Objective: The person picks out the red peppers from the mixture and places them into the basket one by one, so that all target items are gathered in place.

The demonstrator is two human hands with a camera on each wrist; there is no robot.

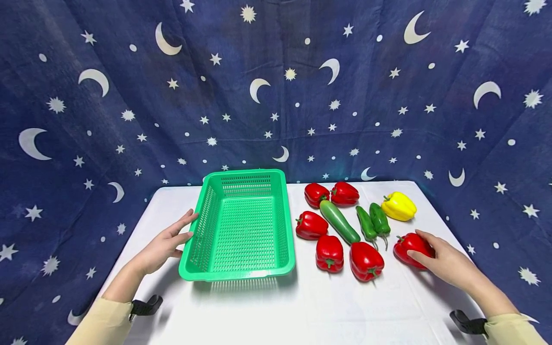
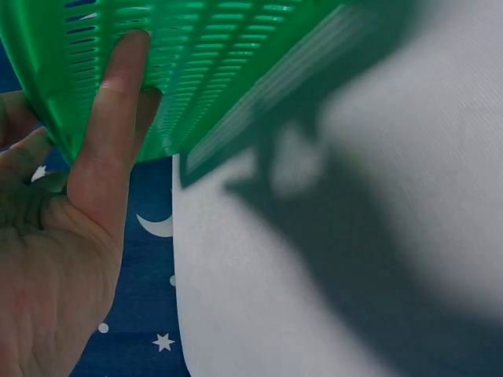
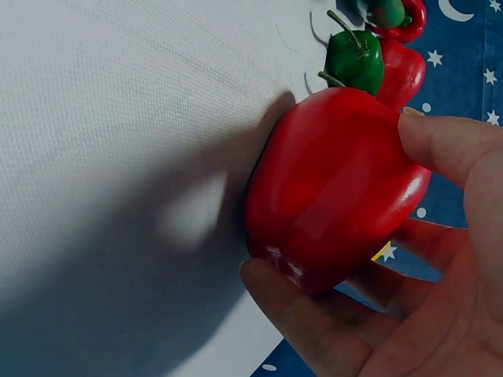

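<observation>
The right hand (image 1: 448, 264) holds between thumb and fingers the rightmost glossy red bell pepper (image 1: 413, 249), at the white-covered table's (image 1: 258, 316) right side, stem end toward left; the green perforated plastic basket (image 1: 237, 276) lies well leftward, its left side touched by the straight-fingered left hand (image 1: 157, 247).

a dark blue cloth (image 1: 241, 57) printed with pale moons (image 1: 162, 40) and stars (image 1: 248, 14) hangs behind the white tabletop (image 1: 241, 316).
</observation>
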